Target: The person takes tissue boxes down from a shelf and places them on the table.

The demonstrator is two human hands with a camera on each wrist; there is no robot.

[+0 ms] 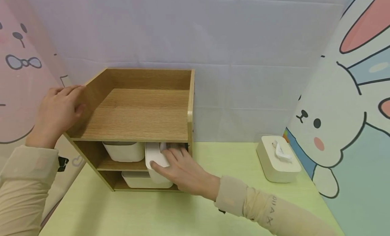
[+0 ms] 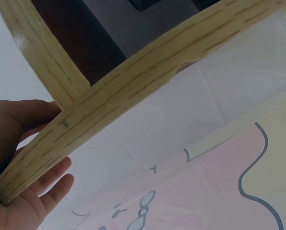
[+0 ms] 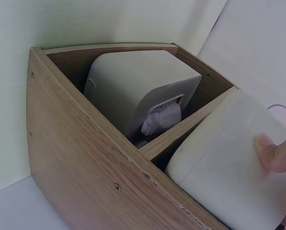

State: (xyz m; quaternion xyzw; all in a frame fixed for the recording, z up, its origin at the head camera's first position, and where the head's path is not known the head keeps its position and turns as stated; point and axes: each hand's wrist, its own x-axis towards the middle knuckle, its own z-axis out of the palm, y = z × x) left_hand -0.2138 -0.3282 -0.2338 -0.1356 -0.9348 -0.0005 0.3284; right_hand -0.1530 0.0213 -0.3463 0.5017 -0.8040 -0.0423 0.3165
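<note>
A wooden shelf unit [image 1: 143, 111] stands on the table, with an open top and two lower levels. My left hand [image 1: 59, 109] grips the upper edge of its left side panel, thumb and fingers on opposite faces in the left wrist view. With my right hand [image 1: 190, 171] I hold a white tissue box [image 1: 154, 155] at the right of the middle level; its front sticks out past the shelf edge. The thumb presses its smooth outer face [image 3: 229, 158] in the right wrist view, while the other fingers lie over the top, where some tissue shows.
Beside the held box, a white container [image 1: 125, 153] sits on the middle level. A tissue box [image 3: 138, 86] with tissue in its opening lies on the bottom level. Another tissue box [image 1: 275, 165] stands on the pale green table [image 1: 231, 182] at the right. Printed fabric walls surround the table.
</note>
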